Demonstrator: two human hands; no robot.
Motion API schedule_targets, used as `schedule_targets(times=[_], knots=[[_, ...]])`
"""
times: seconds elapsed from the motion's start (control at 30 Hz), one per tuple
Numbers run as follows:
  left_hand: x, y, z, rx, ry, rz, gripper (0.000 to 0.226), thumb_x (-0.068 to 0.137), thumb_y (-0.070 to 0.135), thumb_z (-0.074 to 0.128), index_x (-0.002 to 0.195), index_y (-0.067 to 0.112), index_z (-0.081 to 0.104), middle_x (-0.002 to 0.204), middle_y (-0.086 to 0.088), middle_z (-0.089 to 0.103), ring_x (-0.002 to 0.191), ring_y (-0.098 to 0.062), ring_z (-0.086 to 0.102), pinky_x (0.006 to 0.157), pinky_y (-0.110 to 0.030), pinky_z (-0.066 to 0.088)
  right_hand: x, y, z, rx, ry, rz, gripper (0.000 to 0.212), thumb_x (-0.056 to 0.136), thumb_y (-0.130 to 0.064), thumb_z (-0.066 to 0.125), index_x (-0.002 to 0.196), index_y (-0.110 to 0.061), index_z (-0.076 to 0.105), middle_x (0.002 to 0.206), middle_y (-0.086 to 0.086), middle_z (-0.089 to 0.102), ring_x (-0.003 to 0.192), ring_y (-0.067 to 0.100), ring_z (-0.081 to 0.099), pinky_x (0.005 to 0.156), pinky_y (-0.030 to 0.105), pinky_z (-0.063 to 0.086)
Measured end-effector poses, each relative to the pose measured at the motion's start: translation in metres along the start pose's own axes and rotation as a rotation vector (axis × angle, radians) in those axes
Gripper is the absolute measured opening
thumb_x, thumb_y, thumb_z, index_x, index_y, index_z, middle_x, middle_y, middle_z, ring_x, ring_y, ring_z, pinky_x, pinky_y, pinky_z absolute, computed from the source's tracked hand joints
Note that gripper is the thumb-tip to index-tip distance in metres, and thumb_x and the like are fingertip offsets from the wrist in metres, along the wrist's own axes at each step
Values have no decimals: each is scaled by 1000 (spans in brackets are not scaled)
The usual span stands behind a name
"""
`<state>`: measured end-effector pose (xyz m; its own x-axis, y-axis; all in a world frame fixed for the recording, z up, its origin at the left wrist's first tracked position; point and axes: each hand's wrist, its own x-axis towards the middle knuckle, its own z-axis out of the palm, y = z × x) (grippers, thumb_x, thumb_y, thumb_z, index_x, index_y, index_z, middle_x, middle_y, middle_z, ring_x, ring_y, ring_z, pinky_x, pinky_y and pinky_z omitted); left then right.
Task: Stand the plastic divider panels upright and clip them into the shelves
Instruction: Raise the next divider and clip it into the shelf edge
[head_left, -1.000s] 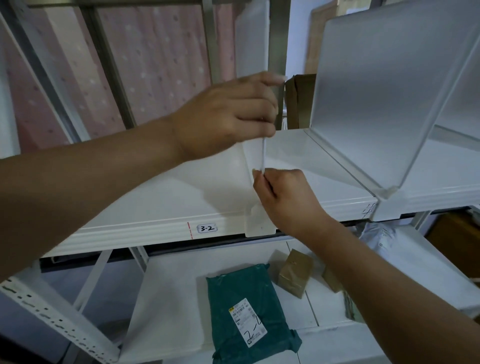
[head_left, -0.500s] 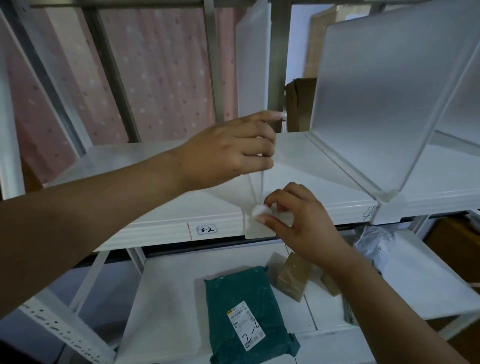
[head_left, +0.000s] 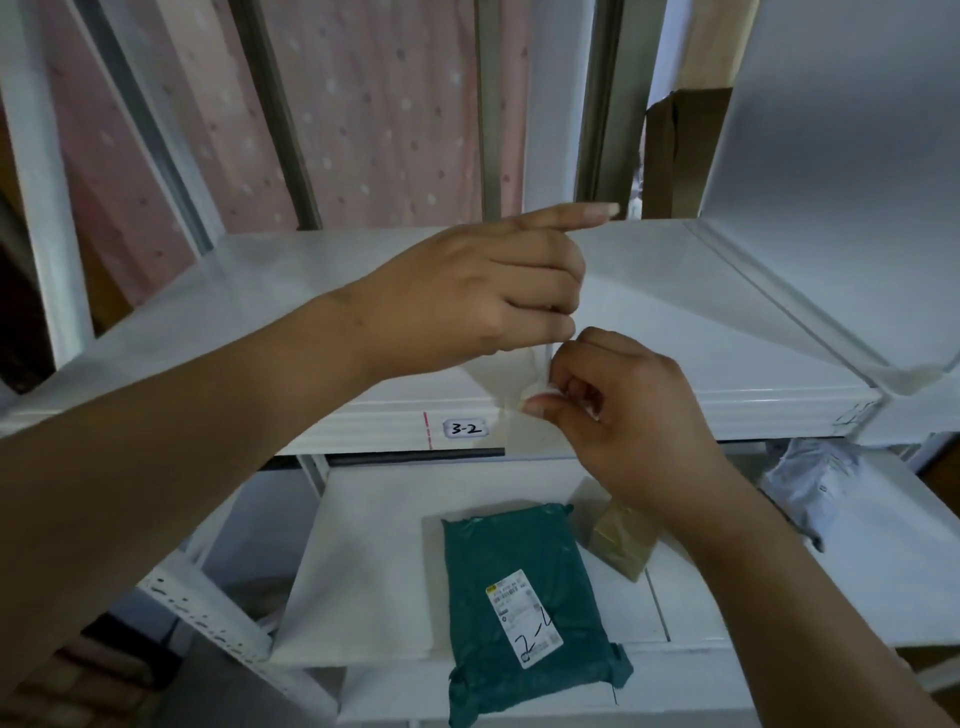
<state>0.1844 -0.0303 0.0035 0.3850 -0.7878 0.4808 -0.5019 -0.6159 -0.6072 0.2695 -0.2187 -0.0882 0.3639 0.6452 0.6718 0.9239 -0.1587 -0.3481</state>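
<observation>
With the left hand (head_left: 483, 296) gripping the upright divider panel (head_left: 550, 156), the right hand (head_left: 623, 410), pinching its front clip (head_left: 524, 421), should press squarely over the shelf (head_left: 727, 395) lip.

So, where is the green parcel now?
The green parcel lies on the lower shelf, below the 3-2 label, left of a brown box.

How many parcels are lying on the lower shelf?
3 visible: a green mailer bag in front, a small brown box behind it, and a pale grey bag at right. The right arm may hide more.
</observation>
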Motion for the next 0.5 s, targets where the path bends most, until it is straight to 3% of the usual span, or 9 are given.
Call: schedule_targets(times=[0.17,0.33,0.43,0.5], knots=[[-78,4,-50,-21,-82,-178,29,111,3,57,98,-5,82,97,-19,77,102,-30,68,129,-46,29,24,-55,60,108,-22,-96,28,87,-25,79,76,-9,59,74,-1,52,68,14,44,57,32,43],[-89,12,-60,22,-65,-251,33,112,4,54,96,-3,82,96,-17,77,101,-33,71,127,-50,33,28,-60,74,179,-34,-59,33,87,-34,79,77,-15,55,74,-5,50,69,14,44,60,31,39],[-87,11,-54,14,-17,-236,32,112,1,55,93,-2,81,91,-16,75,97,-33,71,128,-48,32,27,-69,81,0,39,20,47,87,-61,69,75,-18,54,72,-5,50,73,15,44,62,30,37],[-91,10,-52,32,-22,-233,33,112,0,54,92,-2,80,90,-15,73,96,-32,71,129,-46,31,27,-77,89,-147,96,93,52,86,-68,62,76,-17,57,72,-3,51,75,17,47,66,35,42]])
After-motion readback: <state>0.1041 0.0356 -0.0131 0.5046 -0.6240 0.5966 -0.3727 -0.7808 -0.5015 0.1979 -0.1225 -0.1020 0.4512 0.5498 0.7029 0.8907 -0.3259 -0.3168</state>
